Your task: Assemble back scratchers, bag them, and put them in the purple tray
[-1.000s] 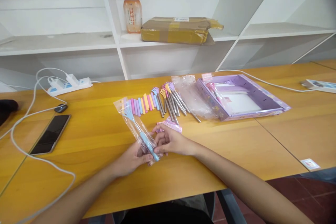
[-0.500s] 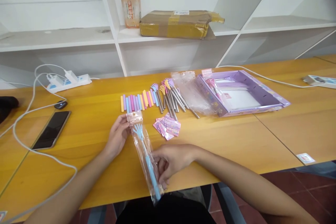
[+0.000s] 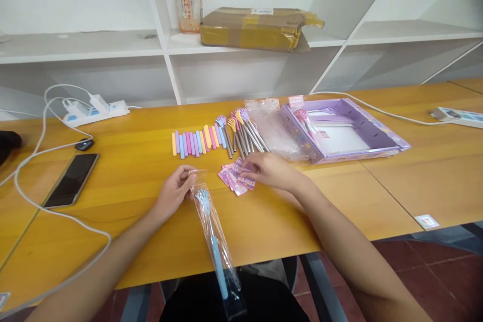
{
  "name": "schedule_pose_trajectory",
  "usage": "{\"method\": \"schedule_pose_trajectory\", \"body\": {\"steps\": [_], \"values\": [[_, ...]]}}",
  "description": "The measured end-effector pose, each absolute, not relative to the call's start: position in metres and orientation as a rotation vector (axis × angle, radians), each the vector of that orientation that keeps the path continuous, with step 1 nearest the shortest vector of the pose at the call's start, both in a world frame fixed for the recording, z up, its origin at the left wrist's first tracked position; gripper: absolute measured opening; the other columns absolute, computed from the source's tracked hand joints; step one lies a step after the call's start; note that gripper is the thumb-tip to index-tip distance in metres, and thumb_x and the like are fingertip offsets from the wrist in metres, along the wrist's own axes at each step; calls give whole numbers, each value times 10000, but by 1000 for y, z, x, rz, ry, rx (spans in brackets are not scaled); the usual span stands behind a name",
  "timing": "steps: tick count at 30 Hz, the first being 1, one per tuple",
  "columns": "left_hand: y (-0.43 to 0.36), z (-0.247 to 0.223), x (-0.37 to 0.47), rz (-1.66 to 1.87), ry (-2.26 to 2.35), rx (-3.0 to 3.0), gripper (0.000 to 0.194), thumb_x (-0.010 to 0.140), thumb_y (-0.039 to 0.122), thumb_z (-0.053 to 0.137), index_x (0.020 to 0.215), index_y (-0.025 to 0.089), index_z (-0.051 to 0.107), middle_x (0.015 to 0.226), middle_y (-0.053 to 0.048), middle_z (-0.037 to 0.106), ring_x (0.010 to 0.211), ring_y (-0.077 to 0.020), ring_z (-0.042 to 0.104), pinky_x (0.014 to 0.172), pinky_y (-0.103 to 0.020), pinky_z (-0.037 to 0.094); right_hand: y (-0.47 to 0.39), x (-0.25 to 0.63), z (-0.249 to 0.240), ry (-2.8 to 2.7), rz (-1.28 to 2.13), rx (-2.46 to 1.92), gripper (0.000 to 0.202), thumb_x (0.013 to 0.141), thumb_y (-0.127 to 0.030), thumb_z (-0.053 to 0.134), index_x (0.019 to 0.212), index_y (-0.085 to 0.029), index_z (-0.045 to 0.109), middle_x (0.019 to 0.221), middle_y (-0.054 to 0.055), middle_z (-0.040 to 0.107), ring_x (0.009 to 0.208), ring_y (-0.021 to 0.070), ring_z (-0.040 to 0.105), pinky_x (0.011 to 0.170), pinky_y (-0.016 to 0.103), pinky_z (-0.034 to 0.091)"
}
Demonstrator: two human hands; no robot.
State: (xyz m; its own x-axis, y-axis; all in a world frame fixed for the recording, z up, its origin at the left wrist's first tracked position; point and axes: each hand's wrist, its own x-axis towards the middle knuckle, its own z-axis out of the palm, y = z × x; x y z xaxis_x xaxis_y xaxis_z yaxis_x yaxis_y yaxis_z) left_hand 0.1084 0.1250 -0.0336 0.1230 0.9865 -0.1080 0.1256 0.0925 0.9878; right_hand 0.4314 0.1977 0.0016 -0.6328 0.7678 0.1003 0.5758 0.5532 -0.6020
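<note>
My left hand [image 3: 178,192] is closed on the top end of a clear plastic bag [image 3: 222,241]. Inside the bag lies a hand-shaped back scratcher [image 3: 218,266] with a light blue claw and handle and a metal rod. The bag's lower end hangs past the table's edge. To the right, my right hand [image 3: 269,170] reaches over a small fan of pink and purple cards [image 3: 232,179], fingers bent together at the upper right card and covering part of it. Behind it are several back scratcher rods with coloured claws [image 3: 243,133], beside a row of coloured handle sleeves [image 3: 194,142].
Clear bags [image 3: 271,128] lie beside a purple open box [image 3: 350,143] holding a pink item. A phone [image 3: 73,180], a white cable [image 3: 68,216] and a power strip [image 3: 98,113] are at left. A carton [image 3: 256,30] and a bottle [image 3: 187,5] stand on the shelf.
My right hand has let go of the blue handle and moved up and right to the cards. The bagged back scratcher has shifted slightly down and right in my left hand.
</note>
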Motion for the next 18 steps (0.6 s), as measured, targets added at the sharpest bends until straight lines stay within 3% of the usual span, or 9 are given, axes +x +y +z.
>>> {"method": "schedule_pose_trajectory", "body": {"steps": [2,8,13,18], "values": [[123,-34,109,927,1254,1330,406,982,605,668,1064,212,611,773,42,604,602,-128,556,576,-255,477,207,440,0,-2535,617,-1145,233,919,-384,832,968,-181,729,809,23,672,698,158,569,667,277,362],[120,-33,109,906,1270,1498,389,1031,571,604,968,191,660,868,-2,636,814,-173,612,755,-290,487,212,441,-14,-2567,656,-1154,266,852,-321,900,998,-188,723,811,4,658,712,162,563,682,269,361],[119,-35,110,872,1259,1517,392,1040,564,592,896,200,612,831,8,636,787,-171,597,743,-292,461,211,439,-17,-2527,666,-1082,314,815,-301,928,1005,-183,707,1004,63,675,867,199,617,762,283,434],[119,-37,112,862,1163,1421,343,1021,543,648,1141,226,592,872,14,707,749,-171,653,731,-297,488,210,438,-18,-2471,747,-1102,391,801,-257,924,1119,-190,705,1036,55,713,872,200,650,779,290,459]]}}
